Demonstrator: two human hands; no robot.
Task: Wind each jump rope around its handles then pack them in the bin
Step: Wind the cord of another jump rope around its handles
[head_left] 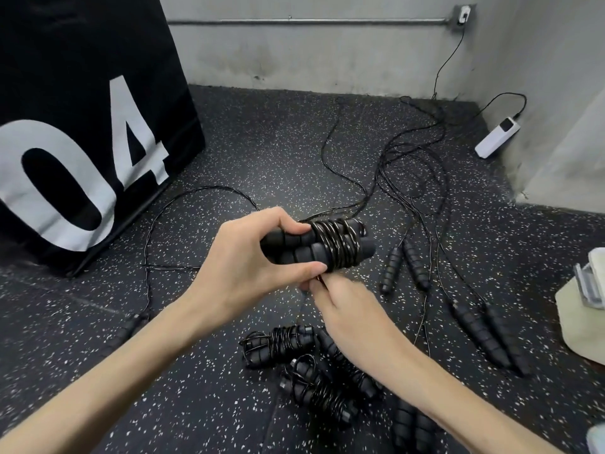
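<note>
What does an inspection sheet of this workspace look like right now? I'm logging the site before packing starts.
Surface: speckled black rubber floor.
Job's things: handle pair held, rope wound round it; wound bundles near the person; unwound ropes trailing to loose handles; bin not identifiable.
Clutter: pale object at right edge, unclear.
Hands: left hand grips the handles; right hand pinches rope beneath them.
Cables: cord from wall outlet; white device plugged in.
Surroundings: grey walls, black "04" block.
</note>
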